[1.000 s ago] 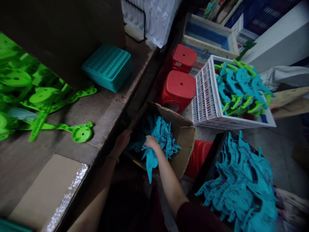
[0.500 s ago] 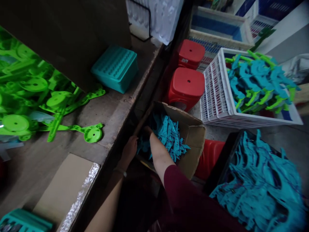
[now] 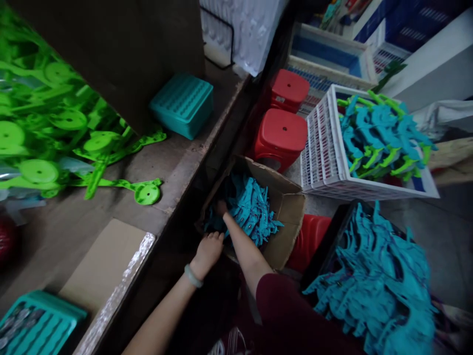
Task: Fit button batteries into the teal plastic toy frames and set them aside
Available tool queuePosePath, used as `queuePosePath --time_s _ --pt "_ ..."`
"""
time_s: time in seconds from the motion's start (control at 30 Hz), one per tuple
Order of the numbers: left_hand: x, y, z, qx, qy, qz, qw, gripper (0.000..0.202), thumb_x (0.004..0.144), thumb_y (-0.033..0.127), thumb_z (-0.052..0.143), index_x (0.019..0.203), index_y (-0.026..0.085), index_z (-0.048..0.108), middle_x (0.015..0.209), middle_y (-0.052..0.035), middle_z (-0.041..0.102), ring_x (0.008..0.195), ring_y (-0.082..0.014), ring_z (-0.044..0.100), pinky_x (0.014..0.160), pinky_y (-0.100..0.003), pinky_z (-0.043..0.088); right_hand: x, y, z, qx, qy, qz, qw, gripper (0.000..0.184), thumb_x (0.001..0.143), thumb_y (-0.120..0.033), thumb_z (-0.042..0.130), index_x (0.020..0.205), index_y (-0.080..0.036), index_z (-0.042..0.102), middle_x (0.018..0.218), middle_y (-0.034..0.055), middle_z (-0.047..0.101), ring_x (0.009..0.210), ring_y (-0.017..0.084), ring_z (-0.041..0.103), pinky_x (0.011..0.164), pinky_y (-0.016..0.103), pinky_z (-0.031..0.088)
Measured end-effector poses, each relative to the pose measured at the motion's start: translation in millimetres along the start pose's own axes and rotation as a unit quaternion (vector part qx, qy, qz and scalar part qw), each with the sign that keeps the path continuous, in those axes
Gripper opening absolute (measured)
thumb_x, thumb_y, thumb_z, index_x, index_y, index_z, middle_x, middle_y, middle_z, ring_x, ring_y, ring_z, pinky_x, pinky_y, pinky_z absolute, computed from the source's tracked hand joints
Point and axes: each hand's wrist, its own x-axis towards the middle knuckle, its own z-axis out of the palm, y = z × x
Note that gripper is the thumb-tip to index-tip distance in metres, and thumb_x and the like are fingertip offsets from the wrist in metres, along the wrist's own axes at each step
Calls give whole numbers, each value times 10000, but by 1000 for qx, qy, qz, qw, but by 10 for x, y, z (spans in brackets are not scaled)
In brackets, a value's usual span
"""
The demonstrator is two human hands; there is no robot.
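Observation:
A cardboard box (image 3: 287, 209) stands on the floor beside the workbench, holding several teal plastic parts (image 3: 251, 204). My right hand (image 3: 221, 209) reaches deep into the box's left side among the parts; its fingers are hidden in the pile. My left hand (image 3: 209, 249), with a pale bracelet on the wrist, rests on the box's near left edge with the fingers curled over it.
Green plastic parts (image 3: 55, 133) are spread over the workbench (image 3: 166, 158) at left, with a teal block (image 3: 182, 104) and a cardboard sheet (image 3: 99, 271). Two red stools (image 3: 281, 133), a white crate (image 3: 325, 153) of teal and green pieces, and a black bin of teal parts (image 3: 373, 286) stand at right.
My right hand, which held a teal part above the box a second ago, has gone down into the pile. My left hand slid back toward me along the box edge.

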Motion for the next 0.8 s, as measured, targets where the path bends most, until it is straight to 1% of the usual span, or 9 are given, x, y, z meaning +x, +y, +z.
queuePosePath --time_s 0.17,0.3,0.4,0.47,0.5,0.57,0.6,0.67,0.8 --pt "-1030 145 -183 -38 64 13 997 434 958 194 507 1386 213 578 1424 -164 605 1302 -320 587 1129 -524 434 -378 -323 -346 -83 125 -57 987 315 973 -371 618 1204 -158 623 1207 90 642 1067 220 643 937 444 549" --pt "-2426 246 -316 -180 144 8 973 508 934 280 570 1436 339 512 1380 -67 658 1232 -258 646 1060 -405 523 -1272 -693 -469 -97 162 -181 965 411 994 -377 427 1125 -68 663 1127 220 629 1183 347 571 1042 594 426" --pt "-3587 403 -468 -246 240 -131 930 360 992 335 518 1344 379 576 1280 18 713 1118 -176 694 985 -274 545 -2143 -929 -325 -1 145 -375 916 356 913 -458 552 1117 -211 709 1150 199 627 1144 371 592 953 587 483" --pt "-4444 425 -505 -179 443 -315 820 275 1004 345 476 1218 334 648 1142 7 749 1040 -184 707 950 -285 553 -2802 -1061 -106 79 7 -483 872 271 862 -398 671 1125 -359 722 1122 121 669 1047 340 646 893 558 521" --pt "-4893 415 -475 -114 538 -432 715 281 1005 350 454 1198 305 653 1122 -15 742 1055 -210 695 984 -330 539 -3171 -1112 31 82 -121 -526 838 260 846 -361 695 1104 -365 728 1074 100 685 982 321 668 841 534 542" --pt "-5754 359 -322 19 611 -602 514 311 993 357 440 1208 244 634 1187 -69 695 1162 -271 635 1071 -430 479 -3967 -1164 360 47 -389 -537 747 221 855 -329 685 1070 -324 733 1050 81 700 962 279 680 825 467 562" --pt "-6132 304 -219 60 606 -644 464 330 976 358 455 1220 208 618 1231 -104 661 1203 -298 604 1084 -459 463 -4369 -1165 560 16 -512 -505 695 206 859 -342 673 1050 -291 731 1051 81 702 959 260 683 815 425 571" --pt "-6739 116 -22 57 544 -714 436 384 955 322 460 1275 143 574 1332 -166 586 1296 -336 533 1127 -496 406 -5108 -1121 1050 -49 -686 -358 631 255 859 -395 638 1046 -237 710 1059 86 697 940 232 683 798 363 577" --pt "-7380 -464 189 -124 425 -765 468 421 923 286 497 1268 55 570 1322 -247 604 1302 -397 539 1100 -542 401 -6144 -937 2177 -130 -712 -196 661 282 821 -397 636 990 -173 660 1039 87 692 982 219 663 780 299 555"
